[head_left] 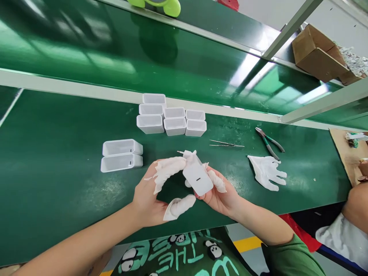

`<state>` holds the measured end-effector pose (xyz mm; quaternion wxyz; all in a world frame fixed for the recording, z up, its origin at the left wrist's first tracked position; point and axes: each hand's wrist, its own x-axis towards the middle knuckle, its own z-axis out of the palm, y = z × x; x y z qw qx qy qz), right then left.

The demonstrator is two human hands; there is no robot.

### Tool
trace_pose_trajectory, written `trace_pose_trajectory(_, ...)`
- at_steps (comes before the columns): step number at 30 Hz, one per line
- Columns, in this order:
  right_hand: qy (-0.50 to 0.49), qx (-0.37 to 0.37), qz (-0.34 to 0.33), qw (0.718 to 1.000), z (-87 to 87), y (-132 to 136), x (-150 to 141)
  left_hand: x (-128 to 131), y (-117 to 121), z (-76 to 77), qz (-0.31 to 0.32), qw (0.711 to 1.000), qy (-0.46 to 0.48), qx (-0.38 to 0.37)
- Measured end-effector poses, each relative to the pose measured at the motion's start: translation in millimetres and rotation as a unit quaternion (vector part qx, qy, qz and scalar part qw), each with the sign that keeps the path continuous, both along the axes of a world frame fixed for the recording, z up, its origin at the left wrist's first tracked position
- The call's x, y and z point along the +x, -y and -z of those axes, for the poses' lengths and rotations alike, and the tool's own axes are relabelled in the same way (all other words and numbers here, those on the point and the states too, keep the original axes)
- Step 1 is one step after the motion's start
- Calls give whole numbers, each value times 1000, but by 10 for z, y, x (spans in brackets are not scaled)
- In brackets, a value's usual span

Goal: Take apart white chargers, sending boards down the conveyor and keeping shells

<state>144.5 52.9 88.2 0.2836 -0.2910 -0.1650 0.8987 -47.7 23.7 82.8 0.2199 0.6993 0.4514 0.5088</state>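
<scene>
My right hand (220, 193) grips a white plastic charger body (197, 177) with a slot on its face and a prong end pointing away from me. My left hand (155, 193), with white finger cots on thumb and fingers, curls against the left side of the same charger body. Both hands hover just above the green table (57, 199), near its front edge. Two empty white shells (121, 155) lie stacked to the left of my hands. A cluster of several more white shells (171, 119) stands behind them.
Tweezers (226, 144), green-handled cutters (269, 142) and a white glove (267, 172) lie to the right. A green conveyor belt (143, 57) runs behind the table. Cardboard boxes (319, 53) sit at far right. Another person's arm (356, 203) shows at the right edge.
</scene>
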Motion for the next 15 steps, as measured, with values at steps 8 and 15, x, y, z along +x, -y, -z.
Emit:
trace_pose_trajectory(8, -7, -2, -33, 999, 15, 69, -11, -5, 18, 40, 19, 999, 13, -38)
trace_pose_trajectory(15, -4, -7, -50, 999, 14, 72, -26, -18, -3, 8, 35, 999, 7, -28)
